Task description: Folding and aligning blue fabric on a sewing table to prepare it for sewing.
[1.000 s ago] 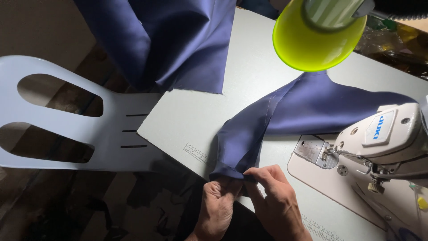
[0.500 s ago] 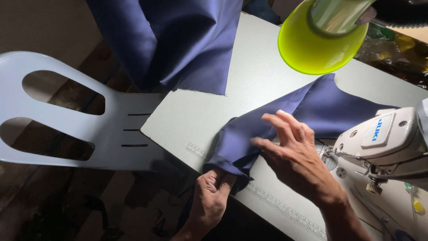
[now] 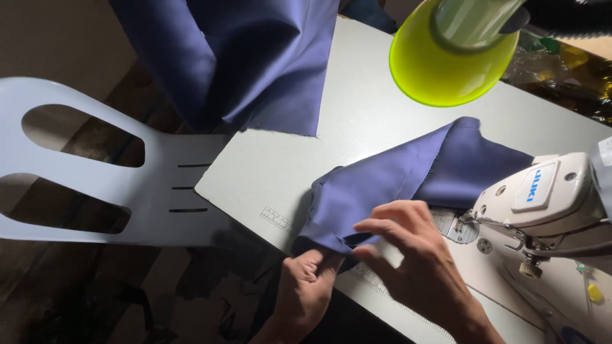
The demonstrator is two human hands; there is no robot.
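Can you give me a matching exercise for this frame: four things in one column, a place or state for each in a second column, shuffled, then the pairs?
Things:
1. left hand
2. right hand
3. lamp shade
4. white plastic panel

Places or states:
A. yellow-green, hanging over the sewing table
B. juts out past the table's left edge, with two large cut-outs
C. pinches the near corner of the blue fabric strip at the table's front edge
D. fingers spread on the strip, beside the sewing machine

Pairs: 1-C, 2-D, 3-A, 4-B
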